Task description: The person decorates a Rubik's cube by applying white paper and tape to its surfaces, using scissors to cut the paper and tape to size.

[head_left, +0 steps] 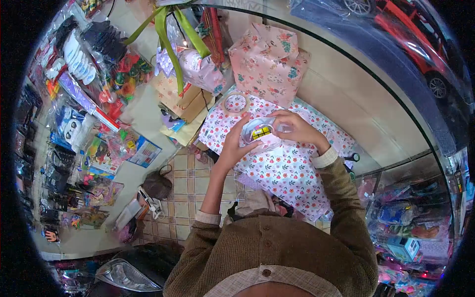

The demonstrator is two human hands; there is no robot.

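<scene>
Between my two hands is a clear plastic package (267, 144) with a puzzle cube (261, 131) inside, its yellow squares divided by black lines. My left hand (234, 143) grips the package's left side, thumb near the lower edge and fingers at the top. On the upper right side, my right hand (297, 129) pinches the plastic with bent fingers. Both hands are above white floral wrapping paper (282, 173) spread over the work surface. A roll of tape (236, 103) lies on the paper just beyond my left hand.
A pink floral wrapped parcel (264, 62) stands at the back. Left of it are a lilac parcel (200, 69), brown boxes (180, 96) and hanging green ribbon (162, 37). Scissors-like black handles (353, 158) lie at the paper's right edge. Packed goods line both sides.
</scene>
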